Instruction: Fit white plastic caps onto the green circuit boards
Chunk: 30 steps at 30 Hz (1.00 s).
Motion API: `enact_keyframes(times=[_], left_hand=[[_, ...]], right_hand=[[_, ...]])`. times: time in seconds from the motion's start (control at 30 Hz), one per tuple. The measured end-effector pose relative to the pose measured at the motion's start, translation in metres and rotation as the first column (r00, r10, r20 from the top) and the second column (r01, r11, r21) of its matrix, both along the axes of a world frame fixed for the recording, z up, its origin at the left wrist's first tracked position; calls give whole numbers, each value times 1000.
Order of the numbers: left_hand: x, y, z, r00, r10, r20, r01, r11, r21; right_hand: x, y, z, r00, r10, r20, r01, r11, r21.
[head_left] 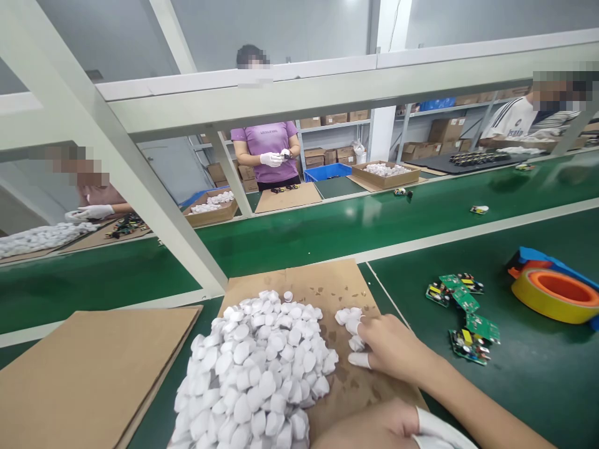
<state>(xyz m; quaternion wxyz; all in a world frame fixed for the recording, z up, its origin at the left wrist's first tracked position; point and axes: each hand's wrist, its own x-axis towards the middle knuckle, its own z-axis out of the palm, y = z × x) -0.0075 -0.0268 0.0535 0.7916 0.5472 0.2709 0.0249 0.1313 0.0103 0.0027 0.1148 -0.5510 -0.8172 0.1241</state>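
Note:
My right hand (390, 349) reaches in from the lower right over the cardboard sheet (344, 284). Its thumb and at least one fingertip wear white finger cots. Between thumb and forefinger sits a small white rounded piece (357, 343), and a few more lie by the fingertips. To the left spreads a large heap of similar white pieces (257, 374). At the bottom edge my left hand (369, 427) is partly cut off and blurred; white material covers one of its digits, and its grip is hidden. Small green circuit boards (465, 299) lie to the right of the sheet.
A roll of yellow tape (555, 296) lies at the right beside a blue item. Cardboard sheets (93, 368) are stacked at left. A green conveyor belt (290, 231) crosses behind a slanted metal post (154, 199). Several co-workers sit or stand beyond it, near boxes of white pieces.

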Motion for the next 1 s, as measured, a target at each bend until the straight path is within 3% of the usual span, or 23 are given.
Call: enact_keyframes(times=[0.1, 0.2, 0.27, 0.33, 0.4, 0.47, 0.53, 0.6, 0.67, 0.77, 0.87, 1.0], left_hand=[[0, 1, 0, 996, 80, -30, -81, 997, -20], [-2, 7, -8, 972, 144, 183, -107, 974, -200], [-2, 13, -12, 880, 310, 361, -199, 929, -311], [-3, 21, -12, 693, 571, 440, -424, 816, -392], [-4, 30, -8, 439, 800, 408, -638, 598, -485], [-5, 37, -4, 236, 912, 335, -719, 395, -572], [-6, 41, -3, 153, 941, 303, -737, 313, -599], [-6, 41, -5, 176, 934, 310, -743, 332, -581], [-5, 39, -9, 257, 905, 340, -741, 410, -532], [-4, 35, -14, 335, 871, 360, -739, 480, -473], [-4, 33, -15, 337, 878, 341, -742, 470, -478], [-5, 31, -14, 354, 852, 385, -659, 520, -543]], right_hand=[[1, 0, -4, 999, -2, -36, 2, 1000, -12], [5, 2, -2, 984, 2, -177, -7, 1000, -29], [7, 4, 2, 950, 19, -312, -24, 1000, -13], [8, 6, 7, 839, 12, -544, -21, 1000, -10], [9, 6, 12, 618, -43, -785, -16, 998, -67], [10, 6, 14, 375, -119, -920, -43, 989, -145], [11, 5, 14, 254, -145, -956, -73, 983, -169], [11, 4, 14, 180, -135, -974, -94, 984, -153], [12, 4, 14, 143, -119, -982, -103, 986, -135], [13, 4, 13, 167, -114, -979, -77, 989, -128], [16, 3, 13, 257, -75, -963, -62, 994, -94], [19, 2, 16, 538, 17, -843, -41, 999, -6]])
